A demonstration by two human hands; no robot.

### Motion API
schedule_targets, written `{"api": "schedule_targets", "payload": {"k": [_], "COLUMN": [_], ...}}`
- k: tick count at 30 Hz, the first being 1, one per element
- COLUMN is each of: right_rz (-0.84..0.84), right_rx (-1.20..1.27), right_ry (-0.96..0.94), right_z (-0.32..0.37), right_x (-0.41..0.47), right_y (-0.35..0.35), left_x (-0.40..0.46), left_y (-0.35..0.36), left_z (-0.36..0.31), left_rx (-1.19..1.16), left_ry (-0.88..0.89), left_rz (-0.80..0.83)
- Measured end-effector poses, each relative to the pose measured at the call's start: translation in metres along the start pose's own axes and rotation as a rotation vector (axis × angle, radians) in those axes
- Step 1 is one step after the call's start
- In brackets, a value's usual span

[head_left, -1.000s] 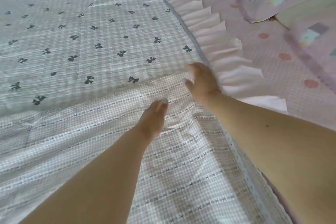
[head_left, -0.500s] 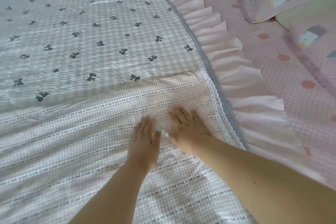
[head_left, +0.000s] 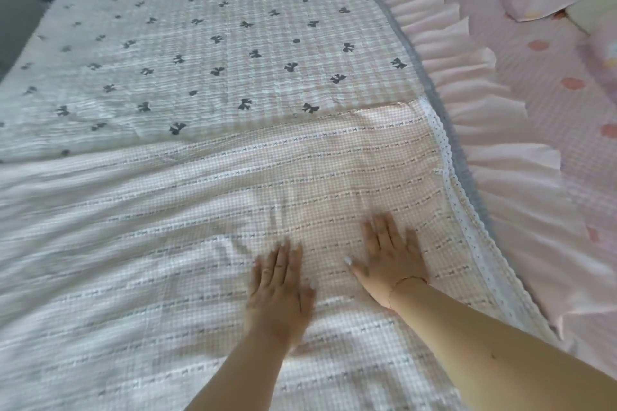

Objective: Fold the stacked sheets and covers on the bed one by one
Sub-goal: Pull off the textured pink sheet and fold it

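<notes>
Head view: I am pressing my left hand (head_left: 280, 290) and right hand (head_left: 389, 255) flat, fingers spread wide, side by side on the pink gingham sheet (head_left: 167, 243) filling the lower frame; the bow-print cover (head_left: 217, 53) is lying across the upper left.

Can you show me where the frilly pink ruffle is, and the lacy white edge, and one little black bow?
pink ruffle (head_left: 467, 67), head view, on a pleat along its middle.
lace edge (head_left: 445, 157), head view, on the white dotted trim.
black bow (head_left: 245, 104), head view, on the bow's knot.
</notes>
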State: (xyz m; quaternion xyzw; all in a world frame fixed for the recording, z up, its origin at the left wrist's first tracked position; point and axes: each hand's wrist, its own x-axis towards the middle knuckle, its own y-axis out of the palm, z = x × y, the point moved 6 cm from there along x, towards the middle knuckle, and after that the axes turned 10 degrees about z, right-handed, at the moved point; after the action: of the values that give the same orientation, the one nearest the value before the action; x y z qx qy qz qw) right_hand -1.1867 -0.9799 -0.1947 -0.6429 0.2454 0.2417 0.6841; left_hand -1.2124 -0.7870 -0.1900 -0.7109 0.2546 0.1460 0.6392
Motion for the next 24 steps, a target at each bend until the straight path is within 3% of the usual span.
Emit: {"api": "schedule_targets", "payload": {"k": [5, 13, 24], "right_rz": [0.044, 0.037, 0.111], "right_rx": [0.018, -0.014, -0.034], "right_ry": [0.065, -0.024, -0.121], "right_z": [0.011, 0.1, 0.248], "right_x": [-0.035, -0.133, -0.247], "right_y": [0.028, 0.104, 0.201], "left_x": [-0.054, -0.161, -0.343], "left_y": [0.027, 0.079, 0.157], "left_z": [0.02, 0.059, 0.209], "left_rx": [0.012, 0.01, -0.011], "left_ry": [-0.02, -0.02, -0.187], "left_rz": [0.04, 0.06, 0.027]}}
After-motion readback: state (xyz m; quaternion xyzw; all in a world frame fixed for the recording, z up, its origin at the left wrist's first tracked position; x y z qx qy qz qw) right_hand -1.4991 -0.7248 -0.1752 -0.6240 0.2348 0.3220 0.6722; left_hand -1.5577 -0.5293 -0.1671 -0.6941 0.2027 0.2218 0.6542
